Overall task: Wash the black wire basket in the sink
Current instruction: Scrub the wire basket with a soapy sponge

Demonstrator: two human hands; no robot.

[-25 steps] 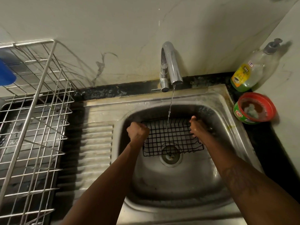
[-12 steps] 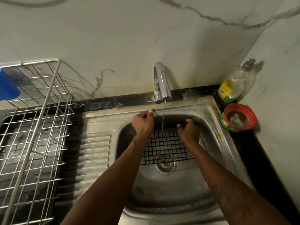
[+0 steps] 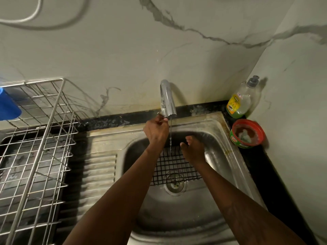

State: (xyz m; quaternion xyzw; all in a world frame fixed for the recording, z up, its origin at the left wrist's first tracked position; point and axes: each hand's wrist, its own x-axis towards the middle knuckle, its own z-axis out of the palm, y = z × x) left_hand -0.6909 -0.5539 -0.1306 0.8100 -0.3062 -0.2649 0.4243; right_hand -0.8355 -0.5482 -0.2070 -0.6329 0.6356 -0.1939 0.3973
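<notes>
1. Left hand has let go of the basket and now pinches the tap lever.
2. Right hand hangs open, basket lying just below it in the sink.
3. Probably adjusting the water; the thin stream runs between both hands.

Home kitchen: steel sink, tap, dish rack, soap bottle, marble wall.

wall: pale marble, grey veins, corner at right | cable looped upper left on wall | table: black speckled stone, stained along back edge | light: dim, shadows behind wire rack at left
</notes>
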